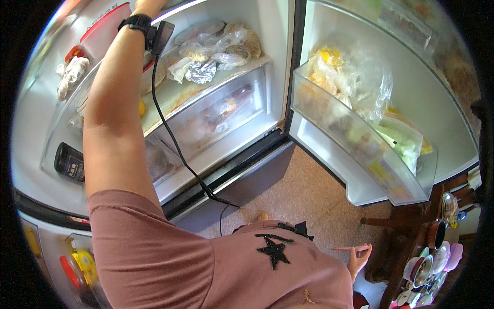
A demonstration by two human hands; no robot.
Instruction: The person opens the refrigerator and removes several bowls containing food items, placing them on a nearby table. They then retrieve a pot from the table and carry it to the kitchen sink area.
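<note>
My left arm reaches up past the open refrigerator's left door. Only the base of my left hand [148, 5] shows at the top edge; its fingers are cut off, so what they touch is hidden. A black wrist strap with a small device [163, 38] is on that wrist, and a black cable [170, 133] runs down from it. Nearest the wrist is a red-rimmed container [106, 25]. To the right, my right hand [359, 259] hangs beside my body, fingers apart, holding nothing. Crumpled aluminium foil [202, 72] and knotted plastic bags [231, 48] lie on the refrigerator shelf [208, 90].
A transparent drawer [216, 116] with bagged food sits under the shelf. The right door's bin [347, 135] holds plastic bags [339, 77]. In the left door stands a black jar [69, 162], below a white bag [72, 77]. Bowls and containers [422, 272] crowd a wooden table at right.
</note>
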